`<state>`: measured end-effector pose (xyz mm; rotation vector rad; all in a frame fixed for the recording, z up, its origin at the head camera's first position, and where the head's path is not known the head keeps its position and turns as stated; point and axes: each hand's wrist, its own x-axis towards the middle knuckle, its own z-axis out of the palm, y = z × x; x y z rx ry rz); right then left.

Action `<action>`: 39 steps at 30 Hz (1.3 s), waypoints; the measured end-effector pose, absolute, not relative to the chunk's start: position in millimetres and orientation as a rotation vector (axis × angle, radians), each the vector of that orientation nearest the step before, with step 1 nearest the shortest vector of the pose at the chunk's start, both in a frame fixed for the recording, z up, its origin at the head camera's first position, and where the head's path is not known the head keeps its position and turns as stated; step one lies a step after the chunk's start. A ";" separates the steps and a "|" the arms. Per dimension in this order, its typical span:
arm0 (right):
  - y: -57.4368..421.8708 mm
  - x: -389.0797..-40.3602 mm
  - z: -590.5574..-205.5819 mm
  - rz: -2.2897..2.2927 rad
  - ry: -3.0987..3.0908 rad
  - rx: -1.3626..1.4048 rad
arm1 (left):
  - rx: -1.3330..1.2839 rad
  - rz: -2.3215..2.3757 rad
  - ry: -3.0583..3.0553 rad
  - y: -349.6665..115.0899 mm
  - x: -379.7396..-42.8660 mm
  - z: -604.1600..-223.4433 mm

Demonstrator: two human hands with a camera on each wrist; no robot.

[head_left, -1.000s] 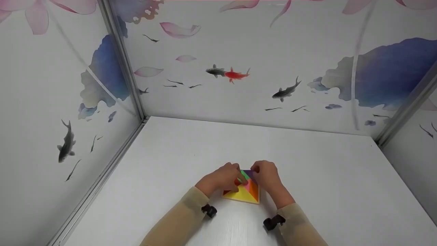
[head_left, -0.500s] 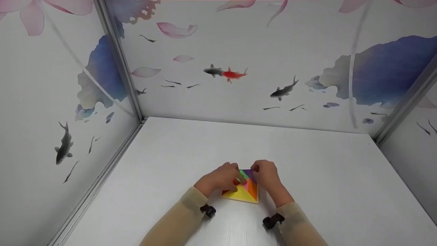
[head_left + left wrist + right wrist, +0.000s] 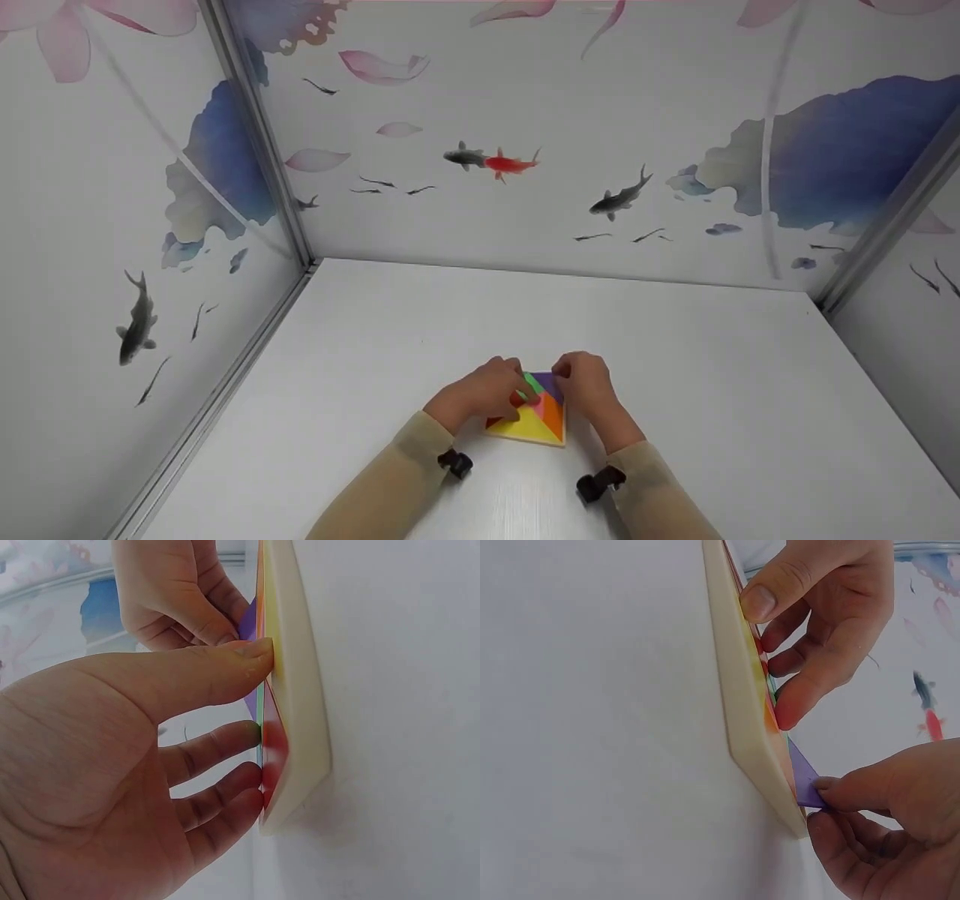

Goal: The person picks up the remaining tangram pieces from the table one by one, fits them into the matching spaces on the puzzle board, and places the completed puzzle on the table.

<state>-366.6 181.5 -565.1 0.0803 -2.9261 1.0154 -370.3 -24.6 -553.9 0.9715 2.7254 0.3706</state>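
A square tangram puzzle with a pale frame (image 3: 525,441) lies flat on the white table, filled with coloured pieces. My left hand (image 3: 484,388) spreads over it, thumb on the yellow triangle (image 3: 525,429) and other fingertips pressing the pieces around the pink (image 3: 539,410) and red ones. In the left wrist view its fingers (image 3: 225,742) are nearly straight. At the far right corner, my right hand (image 3: 589,384) pinches a purple triangle piece (image 3: 803,774) between thumb and fingers. That piece stands tilted, raised above the frame at its outer end. An orange triangle (image 3: 554,417) lies near this hand.
The white tabletop (image 3: 375,322) runs out on all sides of the puzzle. Behind it rises a white wall (image 3: 420,217) painted with fish and petals; side walls with metal corner posts (image 3: 270,142) flank the table.
The head view has shifted slightly. Both hands keep the same places on the puzzle, the right still pinching the purple triangle piece.
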 end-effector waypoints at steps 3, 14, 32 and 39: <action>181.7 -367.4 -565.9 1.045 -2.936 0.057 | 0.955 0.377 2.720 -24.2 -369.4 -552.6; 181.2 -369.1 -568.6 1.077 -2.948 0.017 | 0.939 0.412 2.712 -25.2 -370.0 -552.0; 180.7 -368.2 -570.7 1.013 -2.957 0.025 | 0.953 0.415 2.725 -23.6 -368.8 -553.8; 180.2 -368.6 -570.2 1.035 -2.969 0.001 | 0.974 0.414 2.724 -24.6 -368.8 -553.2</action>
